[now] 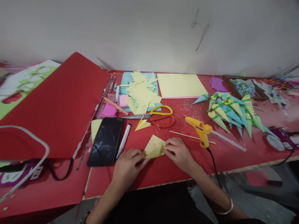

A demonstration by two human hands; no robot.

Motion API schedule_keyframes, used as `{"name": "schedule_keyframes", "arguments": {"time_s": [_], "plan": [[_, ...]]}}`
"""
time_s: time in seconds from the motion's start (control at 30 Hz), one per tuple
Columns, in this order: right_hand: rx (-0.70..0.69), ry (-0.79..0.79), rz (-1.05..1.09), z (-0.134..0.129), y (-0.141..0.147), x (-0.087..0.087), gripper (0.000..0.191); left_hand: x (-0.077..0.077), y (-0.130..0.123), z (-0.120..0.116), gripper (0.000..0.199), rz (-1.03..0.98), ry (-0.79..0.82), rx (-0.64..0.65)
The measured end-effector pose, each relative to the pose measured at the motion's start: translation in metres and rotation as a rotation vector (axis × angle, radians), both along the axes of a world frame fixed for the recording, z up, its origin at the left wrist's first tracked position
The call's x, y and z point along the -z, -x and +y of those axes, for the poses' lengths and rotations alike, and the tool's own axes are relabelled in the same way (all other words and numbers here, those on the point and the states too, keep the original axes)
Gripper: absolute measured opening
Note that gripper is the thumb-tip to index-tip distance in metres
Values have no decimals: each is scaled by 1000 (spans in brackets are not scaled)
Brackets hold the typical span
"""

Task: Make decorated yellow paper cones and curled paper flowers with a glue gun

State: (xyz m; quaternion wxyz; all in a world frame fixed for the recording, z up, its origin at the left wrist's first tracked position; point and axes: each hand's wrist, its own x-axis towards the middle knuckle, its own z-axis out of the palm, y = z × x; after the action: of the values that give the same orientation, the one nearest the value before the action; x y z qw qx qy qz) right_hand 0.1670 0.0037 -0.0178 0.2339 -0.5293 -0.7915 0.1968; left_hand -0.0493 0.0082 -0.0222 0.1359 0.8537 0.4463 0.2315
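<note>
At the front of the red counter point(149, 175): one folded pale-yellow paper piece point(154, 145), peak pointing away, between left hand point(129, 161), pinching left corner, and right hand point(179, 153), pinching right edge.

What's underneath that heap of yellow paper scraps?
A blue sheet shows past the edges of the heap, so it seems to lie beneath. Its middle is covered, and anything else under there can't be seen.

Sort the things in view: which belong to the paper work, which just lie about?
Likely belong: yellow paper pinched by the left hand and right hand; cut yellow pieces; perhaps scissors, glue gun.

Seemingly lying about: black phone; purple paper; pink packet.
</note>
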Motion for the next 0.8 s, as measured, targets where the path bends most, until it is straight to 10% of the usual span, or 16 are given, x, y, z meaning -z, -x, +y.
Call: {"name": "schedule_keyframes", "arguments": {"time_s": [0.8], "plan": [[240, 8, -417, 10, 21, 4, 21, -3, -10, -1, 29, 254, 137, -183]]}}
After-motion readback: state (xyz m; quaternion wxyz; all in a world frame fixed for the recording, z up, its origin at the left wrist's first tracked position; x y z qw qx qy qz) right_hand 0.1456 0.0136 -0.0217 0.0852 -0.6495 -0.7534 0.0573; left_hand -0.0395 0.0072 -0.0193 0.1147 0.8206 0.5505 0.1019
